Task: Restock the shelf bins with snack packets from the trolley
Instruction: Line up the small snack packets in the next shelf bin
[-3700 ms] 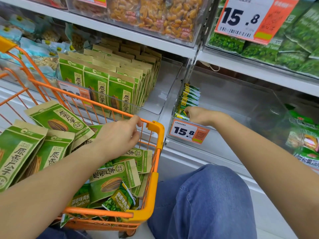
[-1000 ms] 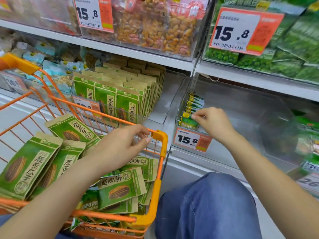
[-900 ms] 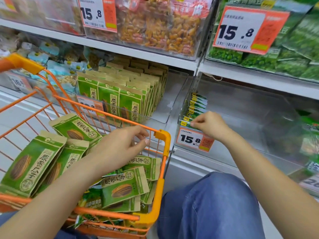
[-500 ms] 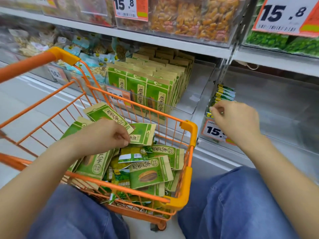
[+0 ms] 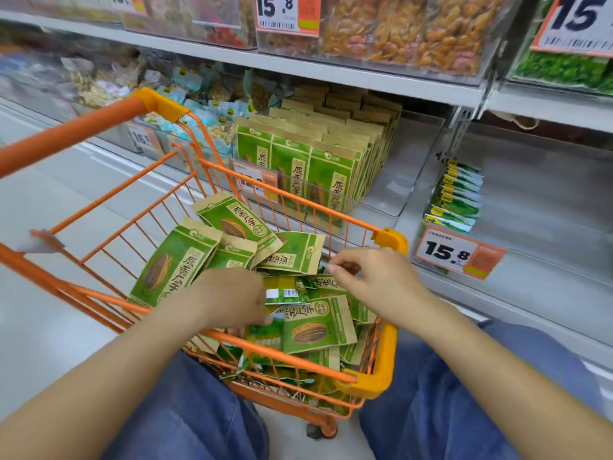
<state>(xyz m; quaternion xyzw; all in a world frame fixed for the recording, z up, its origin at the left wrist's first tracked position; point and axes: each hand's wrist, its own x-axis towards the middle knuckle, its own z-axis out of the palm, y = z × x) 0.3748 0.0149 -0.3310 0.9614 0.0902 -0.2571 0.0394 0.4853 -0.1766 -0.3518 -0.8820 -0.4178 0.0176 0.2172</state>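
Packets (image 5: 308,327) of green sunflower seeds are lying every which way in the orange trolley (image 5: 386,360). The one nearest the front rim is lying flat with its long axis running left-right, while the big one (image 5: 172,263) on the left is leaning up against the pile, top edge pointing away toward the shelf. Smaller dark-green packets (image 5: 287,292) are mixed in underneath.

Left hand (image 5: 229,300) is reaching down into the pile, fingers curled onto a small packet, though I can't really tell if it's actually gripping it. Right hand (image 5: 374,280) is hovering over the trolley's right side with fingers loosely bent, thumb and forefinger close together, holding nothing I can see.

The clear shelf bin (image 5: 391,180) behind the trolley is packed with upright sunflower seed packets (image 5: 298,161) in neat rows. The bin (image 5: 547,207) to the right is holding only a short row of small green packets (image 5: 459,197) at its left front, above a 15.8 price tag (image 5: 454,252). Grey floor, white shelving, person in blue jeans (image 5: 464,410) squatting close.

Compared with half a second ago, the right hand is no longer at that right bin and is now over the trolley; the left is digging deeper.
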